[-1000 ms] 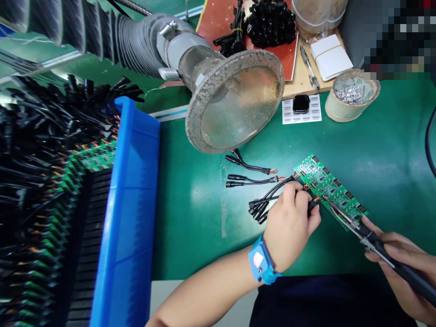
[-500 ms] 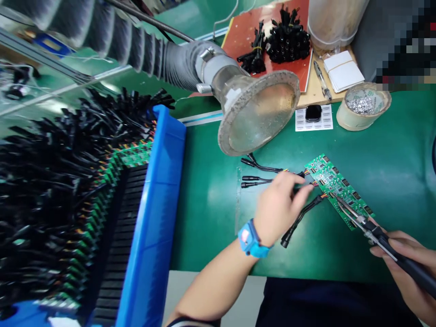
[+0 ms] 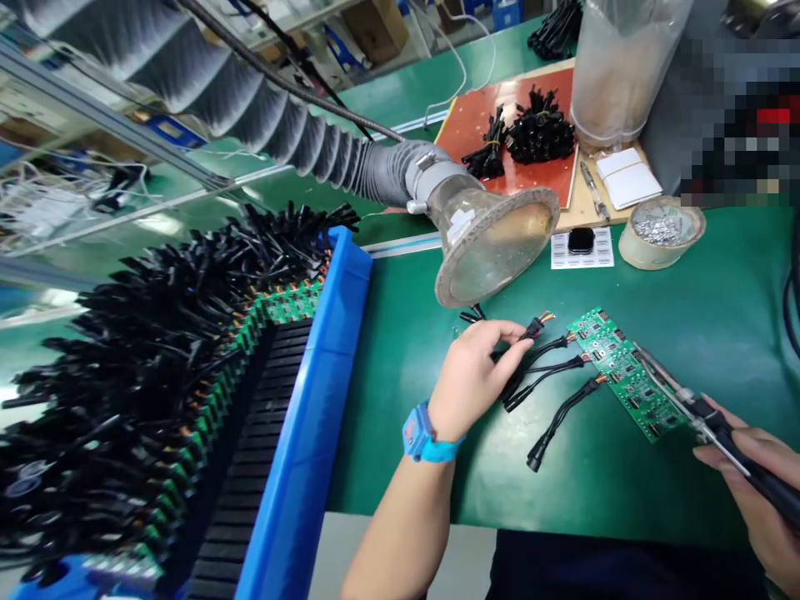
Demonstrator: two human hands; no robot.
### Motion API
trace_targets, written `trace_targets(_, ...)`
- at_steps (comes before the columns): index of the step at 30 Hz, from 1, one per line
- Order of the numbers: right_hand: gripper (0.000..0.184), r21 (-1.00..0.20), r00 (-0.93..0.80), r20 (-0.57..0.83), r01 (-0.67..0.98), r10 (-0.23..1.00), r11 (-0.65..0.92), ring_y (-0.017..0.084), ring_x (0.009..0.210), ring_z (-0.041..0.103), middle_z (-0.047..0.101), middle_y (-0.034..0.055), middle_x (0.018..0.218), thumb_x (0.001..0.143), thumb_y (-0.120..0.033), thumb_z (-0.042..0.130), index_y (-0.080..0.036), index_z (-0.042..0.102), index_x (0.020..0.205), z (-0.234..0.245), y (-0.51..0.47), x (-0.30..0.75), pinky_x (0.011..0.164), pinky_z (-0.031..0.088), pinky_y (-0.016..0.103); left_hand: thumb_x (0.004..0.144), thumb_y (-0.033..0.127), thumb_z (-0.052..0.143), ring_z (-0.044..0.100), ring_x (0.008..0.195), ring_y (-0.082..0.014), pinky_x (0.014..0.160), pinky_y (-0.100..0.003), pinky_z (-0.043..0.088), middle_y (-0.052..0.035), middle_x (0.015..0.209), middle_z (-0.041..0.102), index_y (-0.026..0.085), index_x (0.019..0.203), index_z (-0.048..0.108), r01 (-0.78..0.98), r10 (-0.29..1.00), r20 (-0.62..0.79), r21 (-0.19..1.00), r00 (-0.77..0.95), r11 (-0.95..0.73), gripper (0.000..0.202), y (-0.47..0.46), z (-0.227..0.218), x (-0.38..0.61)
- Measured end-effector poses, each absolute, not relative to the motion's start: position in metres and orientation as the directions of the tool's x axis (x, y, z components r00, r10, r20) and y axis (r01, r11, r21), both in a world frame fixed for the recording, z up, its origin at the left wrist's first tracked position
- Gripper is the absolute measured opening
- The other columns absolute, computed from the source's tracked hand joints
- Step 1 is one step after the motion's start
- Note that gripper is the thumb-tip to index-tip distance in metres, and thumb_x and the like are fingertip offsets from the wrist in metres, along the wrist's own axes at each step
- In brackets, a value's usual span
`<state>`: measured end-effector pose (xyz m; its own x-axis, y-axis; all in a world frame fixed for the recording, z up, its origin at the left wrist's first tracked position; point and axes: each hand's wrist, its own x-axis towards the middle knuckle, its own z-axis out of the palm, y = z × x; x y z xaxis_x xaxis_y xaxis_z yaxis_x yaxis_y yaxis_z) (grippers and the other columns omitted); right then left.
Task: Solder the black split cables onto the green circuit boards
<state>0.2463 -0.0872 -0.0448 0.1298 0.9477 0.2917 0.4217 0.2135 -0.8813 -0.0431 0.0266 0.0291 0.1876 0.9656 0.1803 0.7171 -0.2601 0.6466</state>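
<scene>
A green circuit board point(image 3: 627, 372) lies on the green mat with black cable leads point(image 3: 556, 417) running off its left edge. My left hand point(image 3: 468, 375), with a blue wrist strap point(image 3: 420, 435), pinches a loose black cable with coloured wire ends point(image 3: 534, 326) just left of the board. At the lower right, my right hand point(image 3: 759, 492) grips a soldering iron point(image 3: 712, 417). Its tip rests over the board's right side.
A fume extractor hood point(image 3: 500, 246) on a ribbed hose hangs above the mat. A blue bin point(image 3: 312, 433) at left holds several boards with black cables. A red tray point(image 3: 475, 125) of connectors, a solder-scrap cup point(image 3: 662, 232), a pen and white cards sit behind.
My left hand left the leads on the board and picked up a loose cable from the mat. The soldering iron drew back toward the board's right side. The view swung left and up.
</scene>
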Motion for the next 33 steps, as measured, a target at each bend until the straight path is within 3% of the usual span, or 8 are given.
trace_targets(2, 0.022, -0.865, 0.124, 0.251, 0.474, 0.960, 0.165, 0.021, 0.087, 0.066, 0.069, 0.0012, 0.091, 0.079, -0.033, 0.065, -0.026, 0.064, 0.100, -0.025, -0.080, 0.236, 0.082, 0.057, 0.035, 0.082, 0.021, 0.059, 0.063, 0.072, -0.0142, 0.071, -0.029, 0.050, -0.0030, 0.078, 0.067, 0.016, 0.094, 0.062, 0.543, 0.965, 0.184, 0.799, 0.185, -0.256, 0.013, 0.015, 0.034, -0.032)
trace_targets(5, 0.027, -0.871, 0.213, 0.225, 0.481, 0.951, 0.098, 0.016, 0.077, 0.067, 0.069, 0.0010, 0.092, 0.083, -0.030, 0.062, -0.026, 0.062, 0.109, -0.003, -0.066, 0.219, 0.077, 0.058, 0.029, 0.085, 0.024, 0.054, 0.066, 0.064, -0.0138, 0.059, -0.026, 0.053, -0.0039, 0.075, 0.068, 0.014, 0.100, 0.057, 0.105, 0.910, -0.148, 0.988, 0.387, 0.117, 0.018, -0.003, 0.031, -0.008)
trace_targets(7, 0.030, -0.902, 0.277, 0.181, 0.430, 0.944, 0.046, 0.017, 0.080, 0.067, 0.069, 0.0010, 0.092, 0.081, -0.030, 0.064, -0.026, 0.061, 0.111, 0.004, -0.055, 0.209, 0.080, 0.057, 0.030, 0.083, 0.029, 0.058, 0.068, 0.067, -0.0158, 0.057, -0.025, 0.053, -0.0047, 0.078, 0.068, 0.014, 0.097, 0.055, -0.063, 0.785, -0.329, 0.905, 0.524, 0.421, 0.020, -0.012, 0.025, 0.008)
trace_targets(10, 0.035, -0.955, 0.253, 0.036, 0.294, 0.967, -0.041, 0.018, 0.087, 0.066, 0.069, 0.0027, 0.095, 0.080, -0.032, 0.065, -0.025, 0.059, 0.114, 0.008, -0.044, 0.200, 0.076, 0.057, 0.027, 0.077, 0.033, 0.066, 0.068, 0.073, -0.0154, 0.061, -0.024, 0.052, -0.0037, 0.079, 0.068, 0.015, 0.090, 0.055, -0.124, 0.709, -0.445, 0.795, 0.546, 0.594, 0.025, -0.017, 0.017, 0.022)
trace_targets(17, 0.037, -0.985, 0.122, -0.116, 0.113, 0.986, -0.130, 0.017, 0.083, 0.066, 0.068, 0.0015, 0.090, 0.077, -0.030, 0.068, -0.025, 0.057, 0.112, 0.017, -0.036, 0.191, 0.070, 0.058, 0.026, 0.077, 0.033, 0.066, 0.064, 0.073, -0.0127, 0.068, -0.025, 0.048, -0.0041, 0.077, 0.066, 0.014, 0.086, 0.056, -0.072, 0.737, -0.417, 0.845, 0.532, 0.530, 0.024, -0.018, 0.015, 0.026)
trace_targets(20, 0.034, -0.967, 0.090, 0.013, 0.256, 0.996, -0.011, 0.015, 0.075, 0.067, 0.068, -0.0005, 0.086, 0.079, -0.028, 0.065, -0.026, 0.057, 0.112, 0.015, -0.037, 0.187, 0.063, 0.058, 0.023, 0.073, 0.028, 0.070, 0.060, 0.065, -0.0113, 0.063, -0.025, 0.048, -0.0006, 0.070, 0.062, 0.014, 0.087, 0.057, -0.048, 0.791, -0.373, 0.891, 0.485, 0.451, 0.024, -0.021, 0.010, 0.029)
trace_targets(26, 0.031, -0.837, -0.130, 0.360, 0.394, 0.924, 0.381, 0.015, 0.082, 0.065, 0.067, -0.0030, 0.088, 0.080, -0.012, 0.058, -0.029, 0.060, 0.106, -0.005, -0.040, 0.187, 0.099, 0.044, 0.041, 0.072, 0.018, 0.066, 0.057, 0.066, -0.0134, 0.065, -0.026, 0.048, -0.0006, 0.065, 0.058, 0.016, 0.063, 0.061, 0.272, 0.947, -0.167, 0.958, 0.276, 0.090, 0.011, -0.024, 0.009, 0.031)
trace_targets(33, 0.036, -0.820, 0.081, 0.406, 0.472, 0.910, 0.323, 0.021, 0.101, 0.060, 0.064, 0.0021, 0.101, 0.077, -0.011, 0.064, -0.028, 0.058, 0.108, -0.018, -0.061, 0.212, 0.097, 0.045, 0.043, 0.064, 0.028, 0.076, 0.060, 0.052, -0.0119, 0.053, -0.023, 0.051, 0.0004, 0.059, 0.062, 0.013, 0.077, 0.058, -0.126, 0.817, -0.491, 0.829, 0.303, 0.545, 0.027, -0.019, 0.011, 0.031)
